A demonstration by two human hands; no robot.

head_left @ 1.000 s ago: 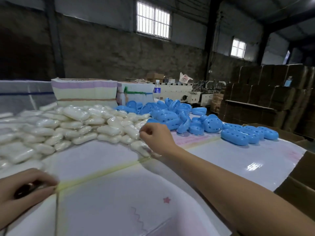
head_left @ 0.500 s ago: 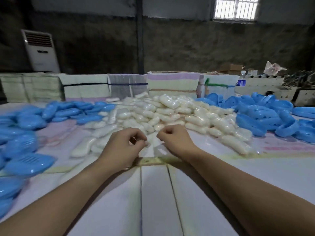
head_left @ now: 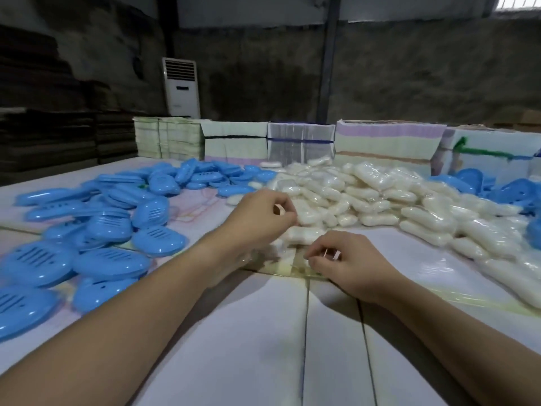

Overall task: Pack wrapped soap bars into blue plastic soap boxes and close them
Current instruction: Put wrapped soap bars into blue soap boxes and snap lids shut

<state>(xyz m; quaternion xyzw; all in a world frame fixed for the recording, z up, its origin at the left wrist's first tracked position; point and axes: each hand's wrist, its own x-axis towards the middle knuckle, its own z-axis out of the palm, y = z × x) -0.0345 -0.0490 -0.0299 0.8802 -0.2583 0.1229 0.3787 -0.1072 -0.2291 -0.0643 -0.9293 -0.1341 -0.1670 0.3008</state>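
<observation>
A big heap of white soap bars in clear wrap (head_left: 380,194) covers the table's middle and right. Blue plastic soap boxes (head_left: 111,224) lie piled on the left, and more blue box parts (head_left: 515,191) sit at the far right. My left hand (head_left: 257,218) hovers at the heap's near edge with fingers curled, pinching thin clear plastic film. My right hand (head_left: 342,262) is lower and nearer me, fingertips pinching the same film. One wrapped soap bar (head_left: 304,234) lies between the two hands. The film itself is blurred and barely visible.
The pale table top (head_left: 263,332) stretches toward me under both forearms. Stacks of bundled flat cartons (head_left: 386,142) line the table's back edge. A white standing air conditioner (head_left: 181,86) and dark cardboard stacks (head_left: 58,136) are behind at the left.
The view has swung left, bringing the left pile of blue boxes into sight. My hands, close together half a second ago, have pulled apart: left up and away, right toward me.
</observation>
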